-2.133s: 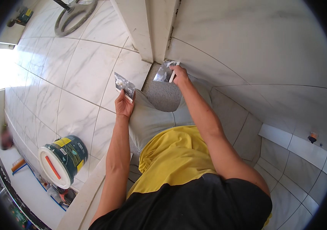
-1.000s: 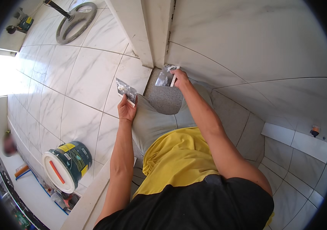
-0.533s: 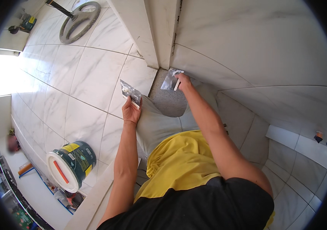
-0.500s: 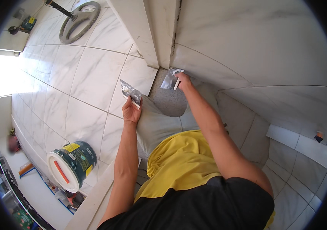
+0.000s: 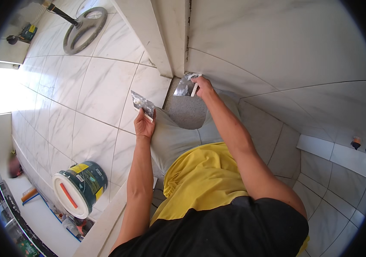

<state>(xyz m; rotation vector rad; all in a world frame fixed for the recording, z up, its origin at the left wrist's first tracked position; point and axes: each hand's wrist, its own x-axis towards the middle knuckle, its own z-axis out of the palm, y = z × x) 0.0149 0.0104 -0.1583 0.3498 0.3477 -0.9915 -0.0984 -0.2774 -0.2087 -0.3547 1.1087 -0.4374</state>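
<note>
Little has changed from where I stand: view shifts slightly, both hands keep their spots, so the same corner is likely being worked, no tool swap. Left hand [image 5: 144, 126]: fingers clamped on left scraper [image 5: 142, 103], blade angled up beside the trousers [image 5: 170, 135]. Right hand [image 5: 203, 87]: fingers closed on the pale handle of right scraper [image 5: 183, 87], blade above grey sill [image 5: 186, 115], near foot of door frame [image 5: 172, 47] and wall [image 5: 251, 51]; can't tell if touching. Whitish smears on blades. Lidded bucket [image 5: 90, 181] stands off left, untouched.
</note>
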